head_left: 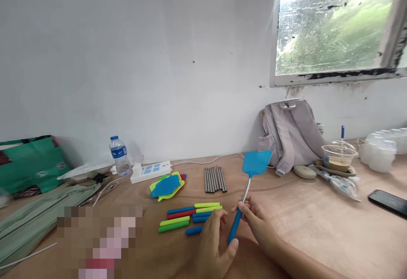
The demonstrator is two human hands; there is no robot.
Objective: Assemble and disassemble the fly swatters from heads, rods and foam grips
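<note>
Right of the steel tubes [215,180], the right hand [254,217] pinches a blue fly swatter [246,191]. In front of the tubes, the left hand [213,238], thumb spread, curves beside loose plastic handles [181,214]; mesh heads [167,185] lie left.

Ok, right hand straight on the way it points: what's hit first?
The right hand would likely meet the metal tubes first; the yellow-green sticks lie close to that line, depth unclear.

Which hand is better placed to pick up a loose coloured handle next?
Probably the left hand: it looks open and sits right beside the coloured handles, while the right hand holds the blue swatter.
</note>
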